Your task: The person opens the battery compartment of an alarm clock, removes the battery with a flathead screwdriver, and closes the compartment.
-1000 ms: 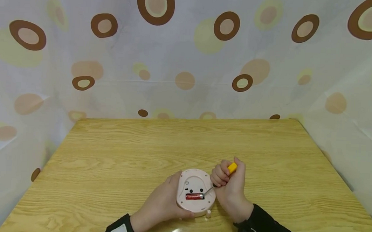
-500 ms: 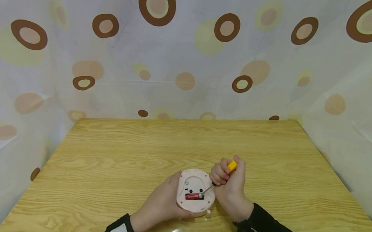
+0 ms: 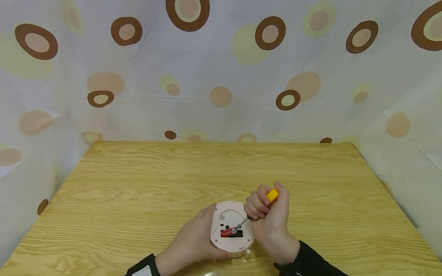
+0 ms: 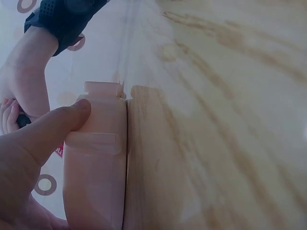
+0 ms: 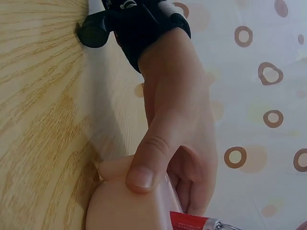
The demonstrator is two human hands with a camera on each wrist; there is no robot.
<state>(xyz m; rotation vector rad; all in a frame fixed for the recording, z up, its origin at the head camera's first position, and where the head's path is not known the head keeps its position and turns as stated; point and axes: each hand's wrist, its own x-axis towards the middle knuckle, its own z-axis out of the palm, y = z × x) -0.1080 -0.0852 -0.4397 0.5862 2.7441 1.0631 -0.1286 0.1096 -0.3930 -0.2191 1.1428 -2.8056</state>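
A round pink device [image 3: 233, 222] lies back-up on the wooden table [image 3: 166, 181]. My left hand [image 3: 191, 242] grips its left rim, thumb on the edge [image 4: 57, 127]. In its open compartment a red battery [image 3: 226, 232] sits tilted, its right end raised. My right hand [image 3: 269, 224] is fisted round a yellow-handled screwdriver [image 3: 272, 195], whose metal tip touches the battery's right end. The right wrist view shows the left hand [image 5: 177, 129] on the pink device [image 5: 120, 206] and an end of the red battery [image 5: 192, 221].
A small pink piece [image 3: 247, 254] lies at the device's near right edge. Spotted fabric walls [image 3: 224, 71] close in the table at the back and both sides. Bare wood spreads beyond the hands.
The right hand and screwdriver have shifted left. The tip has pushed along the battery, and the battery's right end has lifted so that it now lies tilted. The left hand has stayed put.
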